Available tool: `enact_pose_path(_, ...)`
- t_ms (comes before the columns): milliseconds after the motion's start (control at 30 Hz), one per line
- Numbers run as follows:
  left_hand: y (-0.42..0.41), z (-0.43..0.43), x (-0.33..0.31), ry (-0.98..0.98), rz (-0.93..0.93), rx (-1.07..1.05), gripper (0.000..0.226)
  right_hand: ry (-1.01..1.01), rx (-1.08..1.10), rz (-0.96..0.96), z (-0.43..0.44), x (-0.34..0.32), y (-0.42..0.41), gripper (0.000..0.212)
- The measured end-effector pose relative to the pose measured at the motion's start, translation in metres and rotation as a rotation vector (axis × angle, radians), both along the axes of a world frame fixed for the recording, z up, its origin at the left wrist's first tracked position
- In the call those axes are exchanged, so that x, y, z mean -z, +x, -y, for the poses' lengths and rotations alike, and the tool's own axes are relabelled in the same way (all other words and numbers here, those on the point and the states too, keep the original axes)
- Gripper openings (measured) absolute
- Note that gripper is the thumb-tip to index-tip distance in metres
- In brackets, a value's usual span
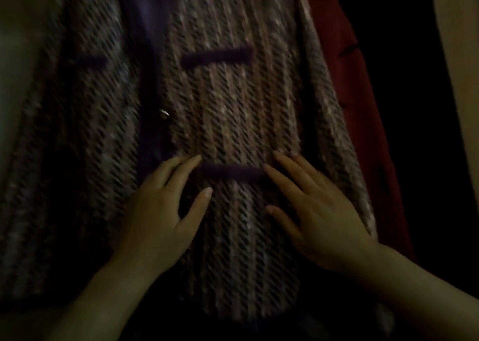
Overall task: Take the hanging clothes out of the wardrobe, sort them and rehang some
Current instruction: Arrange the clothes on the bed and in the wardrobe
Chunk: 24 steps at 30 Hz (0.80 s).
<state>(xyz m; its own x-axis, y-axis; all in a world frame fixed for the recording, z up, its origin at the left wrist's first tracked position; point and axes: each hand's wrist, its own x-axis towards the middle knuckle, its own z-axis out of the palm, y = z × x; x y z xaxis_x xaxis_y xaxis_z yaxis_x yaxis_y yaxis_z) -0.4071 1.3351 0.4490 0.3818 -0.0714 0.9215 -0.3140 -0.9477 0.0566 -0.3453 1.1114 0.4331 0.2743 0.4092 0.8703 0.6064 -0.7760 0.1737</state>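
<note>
Across most of the dim, blurred view: one tweed jacket (233,102), woven in pink-brown and dark diagonal stripes, with a purple front placket (151,81), one small shiny button (164,113) beside it, and three short purple trim bands (217,55), possibly pocket flaps; whether it hangs or lies flat cannot be told. On the jacket front, the left hand (158,211) and right hand (318,211) rest flat, grip released, fingers straight and spread, at either end of the lowest purple band (230,172). Right of the jacket, just beside its edge: one red garment (363,107).
</note>
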Motion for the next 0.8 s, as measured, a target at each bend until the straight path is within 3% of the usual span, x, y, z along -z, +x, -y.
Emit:
enact_pose_path(267, -0.041, 0.090, 0.158, -0.114, -0.240, 0.030, 0.064, -0.035, 0.003, -0.428, 0.080, 0.140, -0.064, 0.060)
enact_pose_path(433, -0.085, 0.179, 0.246, -0.079, -0.605, 0.163, 0.061, 0.035, 0.113, -0.737, 0.161, 0.241, -0.138, 0.059)
enact_pose_path(667, -0.173, 0.363, 0.333, 0.130, -0.940, 0.492, 0.059, 0.185, 0.494, -1.012, 0.332, 0.342, -0.313, 0.059)
enact_pose_path(800, -0.232, 0.490, 0.372, 0.301, -1.037, 0.763, 0.059, 0.400, 0.780, -1.116, 0.424, 0.378, -0.433, 0.056)
